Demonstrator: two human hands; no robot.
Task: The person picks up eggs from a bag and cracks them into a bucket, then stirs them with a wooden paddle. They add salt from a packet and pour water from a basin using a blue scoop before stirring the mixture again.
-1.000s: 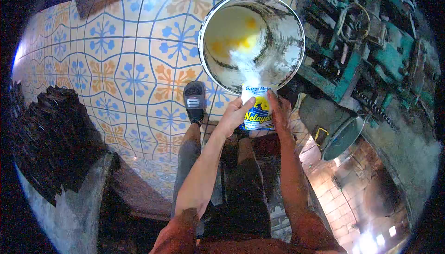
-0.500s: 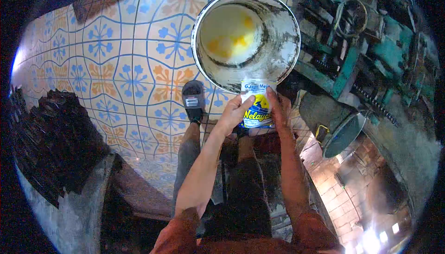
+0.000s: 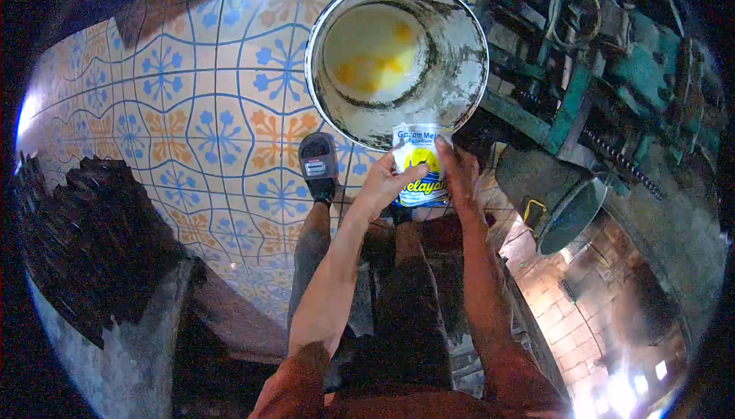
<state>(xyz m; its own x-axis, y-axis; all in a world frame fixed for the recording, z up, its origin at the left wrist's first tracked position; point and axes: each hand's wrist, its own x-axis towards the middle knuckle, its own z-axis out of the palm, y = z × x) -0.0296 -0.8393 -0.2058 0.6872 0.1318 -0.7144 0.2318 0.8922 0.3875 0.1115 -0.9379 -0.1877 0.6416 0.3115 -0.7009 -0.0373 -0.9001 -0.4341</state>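
Note:
A white, blue and yellow packet of salt (image 3: 423,160), printed "Garam Meja" and "Nelayan", is held upright between my two hands. My left hand (image 3: 380,188) grips its left side, with the thumb lying across the front. On the right side, my right hand (image 3: 462,178) pinches near the upper corner. The packet's top edge overlaps the near rim of a large bucket (image 3: 458,74) with dark-stained white walls. Inside the bucket are yellow-orange blobs (image 3: 361,73) in or on something pale. Whether the packet's top is torn cannot be made out.
Green machinery (image 3: 574,105) with a coil spring stands at the right. Below it a grey bucket (image 3: 570,216) lies tilted. A dark heap of thin pieces (image 3: 92,243) is at the left. My sandalled foot (image 3: 318,163) rests on the patterned tile floor (image 3: 218,128).
My left thumb has slid inward and down across the packet's front. Both hands still hold the packet. The whole view has shifted slightly.

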